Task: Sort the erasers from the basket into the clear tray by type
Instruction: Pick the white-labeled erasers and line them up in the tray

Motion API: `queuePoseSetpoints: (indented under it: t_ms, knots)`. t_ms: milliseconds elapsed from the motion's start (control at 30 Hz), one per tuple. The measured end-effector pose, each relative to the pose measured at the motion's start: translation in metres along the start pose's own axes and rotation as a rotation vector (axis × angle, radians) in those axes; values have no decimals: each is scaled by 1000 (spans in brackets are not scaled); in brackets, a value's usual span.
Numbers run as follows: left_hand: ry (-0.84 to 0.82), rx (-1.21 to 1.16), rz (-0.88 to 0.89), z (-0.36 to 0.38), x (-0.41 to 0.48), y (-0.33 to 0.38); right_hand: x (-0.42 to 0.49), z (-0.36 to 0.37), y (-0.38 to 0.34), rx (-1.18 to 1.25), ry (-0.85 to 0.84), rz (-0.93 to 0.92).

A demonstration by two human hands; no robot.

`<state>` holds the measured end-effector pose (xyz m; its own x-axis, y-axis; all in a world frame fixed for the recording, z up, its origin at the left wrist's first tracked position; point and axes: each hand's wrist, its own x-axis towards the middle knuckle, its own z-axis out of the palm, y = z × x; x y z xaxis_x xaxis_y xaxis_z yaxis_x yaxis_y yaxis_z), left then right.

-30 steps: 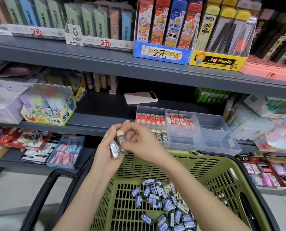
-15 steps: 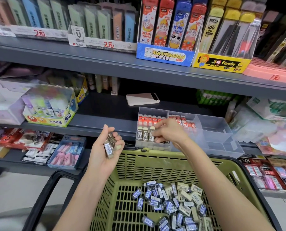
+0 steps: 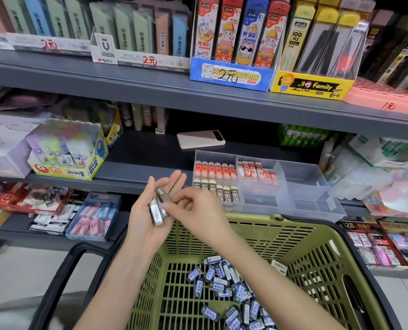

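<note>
Your left hand (image 3: 148, 217) cradles the brown stack (image 3: 159, 206) on near-straight fingers over the basket's (image 3: 322, 231) far-left rim. Your right hand (image 3: 195, 210) pinches at it, though blur hides how many pieces. The stack is unclamped, so a tug may spill pieces among the blue erasers (image 3: 222, 282). The clear tray (image 3: 303, 186) sits just beyond.

Both bare forearms rise from the lower edge of the view and converge. The left hand (image 3: 148, 217) is turned palm up, thumb and fingers nearly straight and pointing away, with a small stack of erasers (image 3: 159, 206) lying across it. The right hand (image 3: 195, 210) reaches in from the right, knuckles up and fingers curled, its fingertips pinching that stack.
</note>
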<state>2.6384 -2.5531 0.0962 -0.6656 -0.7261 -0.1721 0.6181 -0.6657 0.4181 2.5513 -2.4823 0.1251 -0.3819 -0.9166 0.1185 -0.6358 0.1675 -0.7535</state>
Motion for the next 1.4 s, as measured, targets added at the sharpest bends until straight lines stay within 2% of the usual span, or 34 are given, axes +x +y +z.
queuePoseSetpoints:
  t_ms: [200,300,367,400,533,767,933,1100,1200,1267,1333,1400]
  knots:
    - [-49,35,-32,2,-1,-7,-8,1,2,-84,14,-7]
    - [-41,2,-31,2,0,-7,-9,-18,9,184,33,87]
    - [28,-72,-27,-1,1,-4,-7,-41,18,354,91,130]
    - [81,-97,-31,-2,2,-2,-5,-54,24,362,142,124]
    - [212,-55,-54,-6,7,3,10,-93,51,249,305,152]
    - [233,33,-31,-7,3,2,43,-83,62,-172,-15,228]
    - [209,-41,-17,-6,3,3,53,-71,61,-249,-121,263]
    - [248,-13,-30,-3,3,3,47,-65,60,-303,-42,248]
    - [250,-24,-5,-2,3,2,37,-63,50,-427,90,119]
    - [204,51,15,-3,4,2,26,-57,37,-279,120,25]
    - [124,131,32,-5,4,0,14,-46,22,-20,48,-17]
    - [50,221,40,-7,4,-1,6,-36,13,23,11,-40]
